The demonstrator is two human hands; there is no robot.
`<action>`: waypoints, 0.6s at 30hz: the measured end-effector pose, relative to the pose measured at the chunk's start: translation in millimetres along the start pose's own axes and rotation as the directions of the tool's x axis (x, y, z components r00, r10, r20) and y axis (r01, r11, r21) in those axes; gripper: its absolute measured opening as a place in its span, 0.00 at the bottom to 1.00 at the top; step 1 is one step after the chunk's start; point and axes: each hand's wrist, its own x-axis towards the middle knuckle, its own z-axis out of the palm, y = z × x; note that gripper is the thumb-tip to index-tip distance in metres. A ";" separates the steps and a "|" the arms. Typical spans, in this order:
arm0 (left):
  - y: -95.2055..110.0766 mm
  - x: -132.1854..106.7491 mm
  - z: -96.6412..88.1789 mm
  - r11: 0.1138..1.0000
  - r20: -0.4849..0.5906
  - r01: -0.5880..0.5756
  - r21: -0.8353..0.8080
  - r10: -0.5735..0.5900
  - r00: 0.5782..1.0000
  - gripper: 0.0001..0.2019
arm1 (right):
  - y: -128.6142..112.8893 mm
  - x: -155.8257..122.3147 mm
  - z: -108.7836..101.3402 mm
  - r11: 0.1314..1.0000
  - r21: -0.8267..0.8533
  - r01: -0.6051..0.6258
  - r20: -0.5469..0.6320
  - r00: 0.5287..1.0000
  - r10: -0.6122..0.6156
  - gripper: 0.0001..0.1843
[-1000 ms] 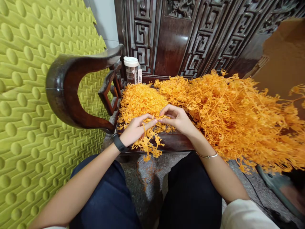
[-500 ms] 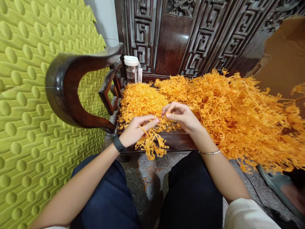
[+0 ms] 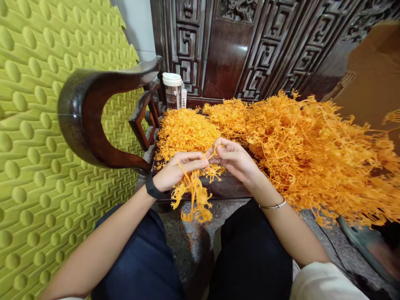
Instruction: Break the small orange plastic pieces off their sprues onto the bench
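My left hand (image 3: 184, 168) is closed on an orange plastic flower sprig (image 3: 195, 196), whose branching heads hang down below the fingers. Close by on the right, my right hand (image 3: 234, 158) pinches a thin orange stem (image 3: 213, 155) that runs between the fingertips of both hands. Whether this stem belongs to the hanging sprig I cannot tell. Just behind the hands lies a heap of short orange sprigs (image 3: 187, 129) on the dark wooden seat (image 3: 226, 188). A larger pile of long orange sprigs (image 3: 312, 154) spreads to the right.
A clear cup with a white lid (image 3: 171, 89) stands behind the heap, against the carved wooden backrest (image 3: 226, 58). The curved armrest (image 3: 81, 121) and a yellow-green textured mat (image 3: 28, 166) are on the left. Brown cardboard (image 3: 371, 79) leans at the right. A grey-green shoe (image 3: 362, 237) shows on the floor.
The hanging sprig has swung lower and a little left. My right hand has dropped slightly towards me, and more of the thin stem shows between the hands.
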 end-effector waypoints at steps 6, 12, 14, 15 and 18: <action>-1.6 0.5 -1.6 0.991 0.040 0.012 -0.135 -0.006 0.999 0.09 | 0.5 -1.1 1.6 0.996 0.080 -0.027 0.071 0.997 0.022 0.11; -0.6 -2.0 -3.5 0.979 0.072 0.002 -0.203 0.013 0.997 0.08 | 1.7 -1.9 3.8 0.994 0.106 -0.029 0.075 0.997 0.021 0.10; -0.2 -2.6 -3.8 0.978 0.078 -0.010 -0.209 0.027 0.997 0.07 | 1.7 -2.5 5.1 0.994 0.104 -0.032 0.073 0.997 0.025 0.11; -0.1 -2.9 -3.7 0.978 0.082 -0.012 -0.207 0.029 0.996 0.07 | 1.7 -2.9 5.6 0.995 0.097 -0.032 0.071 0.997 0.025 0.11; 0.4 -3.3 -2.7 0.981 0.090 -0.004 -0.193 0.022 0.996 0.08 | 2.6 -3.9 6.9 0.997 0.078 -0.023 0.076 0.997 0.018 0.11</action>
